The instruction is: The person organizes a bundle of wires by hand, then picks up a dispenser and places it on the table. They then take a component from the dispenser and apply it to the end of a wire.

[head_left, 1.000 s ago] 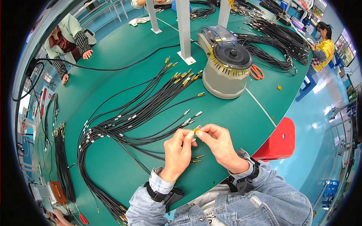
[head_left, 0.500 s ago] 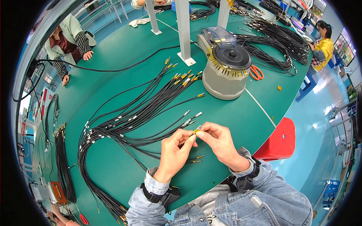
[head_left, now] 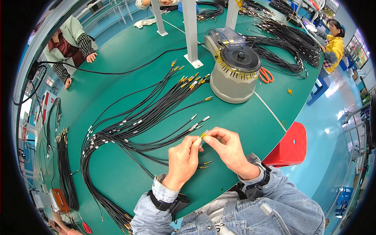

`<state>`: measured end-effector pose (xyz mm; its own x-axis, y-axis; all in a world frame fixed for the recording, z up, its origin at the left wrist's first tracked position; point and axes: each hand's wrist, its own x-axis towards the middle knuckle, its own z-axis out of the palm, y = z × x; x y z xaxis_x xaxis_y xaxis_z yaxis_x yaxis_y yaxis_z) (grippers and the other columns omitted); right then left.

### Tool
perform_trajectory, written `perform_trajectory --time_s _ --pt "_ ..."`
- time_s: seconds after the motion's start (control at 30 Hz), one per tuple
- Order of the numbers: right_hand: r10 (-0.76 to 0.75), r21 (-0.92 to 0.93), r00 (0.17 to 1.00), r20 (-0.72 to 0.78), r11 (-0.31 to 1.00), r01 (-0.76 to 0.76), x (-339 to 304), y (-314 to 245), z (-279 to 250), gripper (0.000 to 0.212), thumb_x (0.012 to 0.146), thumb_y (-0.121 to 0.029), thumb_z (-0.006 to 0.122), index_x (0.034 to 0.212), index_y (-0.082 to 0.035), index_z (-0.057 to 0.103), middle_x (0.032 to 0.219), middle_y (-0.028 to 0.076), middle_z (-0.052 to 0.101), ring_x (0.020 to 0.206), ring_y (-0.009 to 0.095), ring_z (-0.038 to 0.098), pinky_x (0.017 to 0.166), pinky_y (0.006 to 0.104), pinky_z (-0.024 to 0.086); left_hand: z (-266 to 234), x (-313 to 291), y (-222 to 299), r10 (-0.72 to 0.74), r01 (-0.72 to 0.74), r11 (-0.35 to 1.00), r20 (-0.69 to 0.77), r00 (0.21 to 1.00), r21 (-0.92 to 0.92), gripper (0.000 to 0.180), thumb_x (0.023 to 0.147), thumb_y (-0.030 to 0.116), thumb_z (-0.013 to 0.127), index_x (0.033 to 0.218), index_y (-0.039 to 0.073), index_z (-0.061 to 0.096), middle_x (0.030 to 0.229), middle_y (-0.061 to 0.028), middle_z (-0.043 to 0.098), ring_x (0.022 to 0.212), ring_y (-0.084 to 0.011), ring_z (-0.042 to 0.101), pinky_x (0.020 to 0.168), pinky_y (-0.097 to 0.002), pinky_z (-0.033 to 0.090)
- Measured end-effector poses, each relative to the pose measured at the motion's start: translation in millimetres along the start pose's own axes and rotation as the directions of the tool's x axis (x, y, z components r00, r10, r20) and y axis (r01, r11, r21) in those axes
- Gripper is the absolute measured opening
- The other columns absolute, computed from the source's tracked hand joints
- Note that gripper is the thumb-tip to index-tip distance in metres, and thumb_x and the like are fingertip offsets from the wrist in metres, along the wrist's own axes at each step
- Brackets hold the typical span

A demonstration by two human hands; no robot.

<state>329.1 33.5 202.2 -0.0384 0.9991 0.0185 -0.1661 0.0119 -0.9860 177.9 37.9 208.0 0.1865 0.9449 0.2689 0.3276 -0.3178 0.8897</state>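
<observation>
My left hand (head_left: 183, 159) is closed, its thumb and forefinger pinching a black cable near its end. The metal cable connector (head_left: 204, 134) pokes up between my fingertips, with a bit of yellow tape around it. My right hand (head_left: 228, 152) pinches the same connector between thumb and forefinger, so both hands meet there. Beyond them a long bundle of black cables (head_left: 137, 113) curves over the green table, many ends wrapped in yellow tape and a few bare silver. The fingers partly hide the held end.
A round tape dispenser (head_left: 234, 84) stands past my hands, with orange-handled scissors (head_left: 266, 75) beside it. Grey posts (head_left: 191, 35) rise behind. More cable bundles lie at far right and left (head_left: 67, 176). A red stool (head_left: 289, 145) stands right. Other people are around the table.
My left fingers have shifted and straightened slightly against the connector; my right hand stays nearly in place. The person in yellow at far right has raised and turned their head.
</observation>
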Motion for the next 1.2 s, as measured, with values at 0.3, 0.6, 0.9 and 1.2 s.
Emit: perform_trajectory --time_s 0.3,0.6,0.9,1.2 --pt "0.124 0.020 0.991 0.049 0.992 -0.125 5 0 -4 0.015 0.089 -0.012 0.064 0.095 0.002 0.062 0.087 0.002 0.063 0.082 0.008 0.057 0.076 0.0225 0.046 -6 1 1 -0.047 0.054 0.993 0.071 0.996 -0.101 0.022 0.096 0.017 0.050 0.087 0.000 0.059 0.060 -0.0038 0.060 0.043 -0.0063 0.049 0.040 -0.0203 0.037" --pt "0.027 0.048 0.997 0.066 0.998 -0.031 10 -4 9 0.012 0.090 -0.010 0.061 0.091 0.002 0.061 0.086 0.003 0.063 0.081 0.010 0.057 0.076 0.0245 0.047 -20 6 -4 -0.260 0.374 0.792 0.288 0.922 -0.482 0.028 0.099 0.024 0.045 0.088 0.002 0.059 0.062 -0.0026 0.058 0.043 -0.0049 0.045 0.040 -0.0177 0.034" --pt "0.041 -0.037 0.972 0.232 0.999 -0.033 18 2 -8 0.014 0.088 -0.011 0.063 0.092 0.002 0.061 0.088 0.005 0.063 0.083 0.011 0.058 0.076 0.0270 0.048 -19 7 -8 -0.258 0.442 0.746 0.397 0.881 -0.497 0.026 0.098 0.024 0.047 0.091 0.002 0.059 0.063 -0.0020 0.058 0.046 -0.0036 0.046 0.042 -0.0165 0.035" --pt "-0.102 -0.271 0.993 -0.055 0.959 0.084 33 -36 -80 0.017 0.088 -0.014 0.060 0.095 0.001 0.063 0.086 0.002 0.062 0.079 0.009 0.055 0.072 0.0239 0.045 1 0 -24 0.356 -0.422 0.894 0.336 0.872 0.150 0.014 0.088 0.015 0.061 0.092 0.003 0.066 0.079 -0.0074 0.064 0.069 -0.0210 0.058 0.066 -0.0303 0.047"
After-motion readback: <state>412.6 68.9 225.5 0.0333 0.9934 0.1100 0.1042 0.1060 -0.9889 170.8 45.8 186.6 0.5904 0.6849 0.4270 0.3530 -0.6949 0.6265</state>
